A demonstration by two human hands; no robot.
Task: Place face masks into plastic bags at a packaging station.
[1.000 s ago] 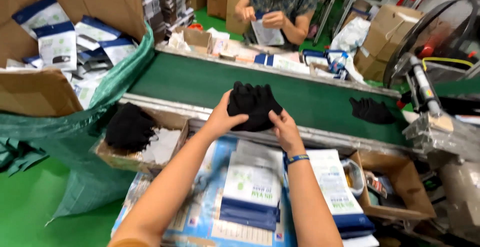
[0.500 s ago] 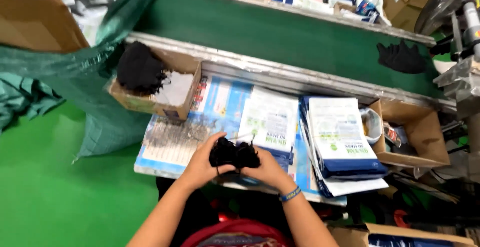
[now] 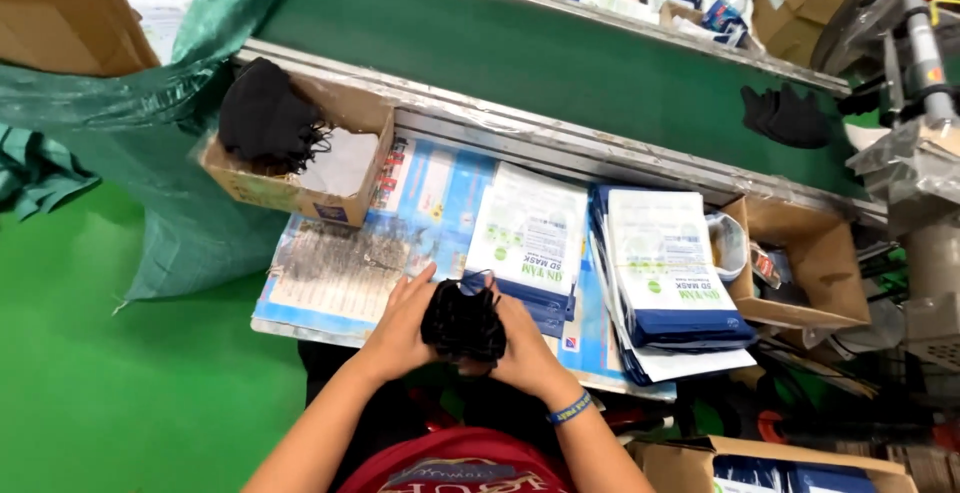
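1. A red shirt point(image 3: 455, 465) shows at the very bottom, closest to the camera.
2. The left hand point(image 3: 400, 328) and the right hand point(image 3: 525, 353) are close together. Both squeeze a small stack of black masks point(image 3: 463, 321) between them, one hand on each side.
3. The right wrist wears a blue band point(image 3: 568, 409).
4. The stack of black masks sits just above the near edge of the tabletop point(image 3: 330, 293), which is covered in blue and white printed sheets.
5. Just past the hands lies a white and blue bag point(image 3: 530, 238), flat on the tabletop.
6. To the right of it is a pile of the same bags point(image 3: 665, 268).
7. Further right stands an open brown box point(image 3: 810, 263) with small things inside.
8. On the left, a cardboard box point(image 3: 300, 168) holds a heap of black masks point(image 3: 265, 118).
9. Behind the boxes runs a long green belt point(image 3: 520, 53). One more black bunch point(image 3: 785, 115) lies on it, far to the right.
10. A big green sack point(image 3: 150, 103) hangs at the far left.
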